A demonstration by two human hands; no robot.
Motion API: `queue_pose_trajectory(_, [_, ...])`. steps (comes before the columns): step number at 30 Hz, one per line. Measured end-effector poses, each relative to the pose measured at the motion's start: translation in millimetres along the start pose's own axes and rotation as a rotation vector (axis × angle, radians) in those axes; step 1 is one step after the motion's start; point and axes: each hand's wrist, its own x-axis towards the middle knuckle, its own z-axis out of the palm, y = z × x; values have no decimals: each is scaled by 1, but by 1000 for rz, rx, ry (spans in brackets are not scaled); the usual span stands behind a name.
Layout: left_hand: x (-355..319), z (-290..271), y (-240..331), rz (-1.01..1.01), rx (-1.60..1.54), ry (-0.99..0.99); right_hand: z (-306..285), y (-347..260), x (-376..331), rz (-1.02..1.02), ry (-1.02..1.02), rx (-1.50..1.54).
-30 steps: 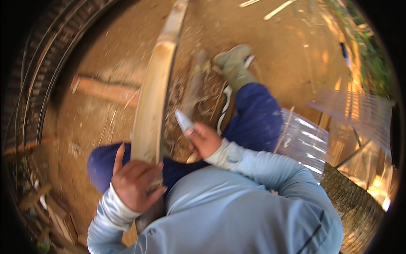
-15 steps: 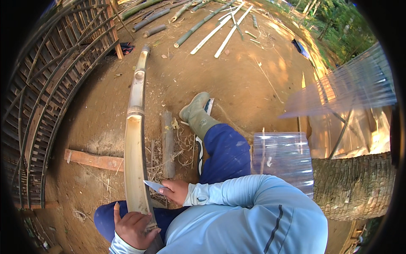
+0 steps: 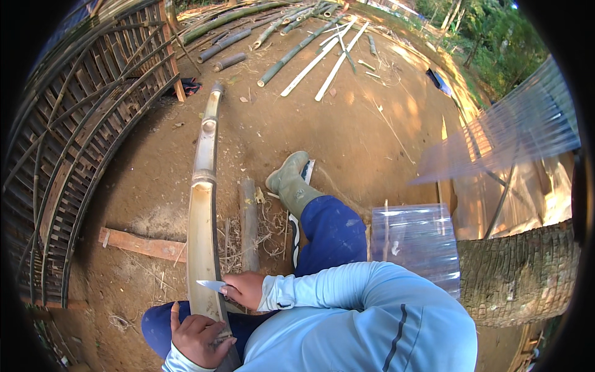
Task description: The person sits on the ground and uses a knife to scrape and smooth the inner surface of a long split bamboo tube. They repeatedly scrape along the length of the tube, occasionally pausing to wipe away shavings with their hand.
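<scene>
One split bamboo [image 3: 202,251] extends forward, its near end beneath the left hand [image 3: 197,338]: back upward, outer finger raised, grip indeterminable. The right hand [image 3: 246,289] is clenched on a knife [image 3: 211,285], blade pointing leftward over the bamboo.

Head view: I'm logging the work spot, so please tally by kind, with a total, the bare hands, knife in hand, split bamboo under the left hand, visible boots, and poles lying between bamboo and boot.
Bare hands: 2 (left hand, right hand)
Knife: 1
Split bamboo: 1
Green boot: 1
Grey-brown pole: 1
Total: 6
</scene>
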Motion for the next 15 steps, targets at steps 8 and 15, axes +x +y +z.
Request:
queue_pose_trajectory(8, [-1,-1,-2,48,14,105,-22,-29,-8,-6,-180,-66])
queue_pose_trajectory(15, [-1,-5,2,56,59,123,-12,-22,-11,39,-119,-89])
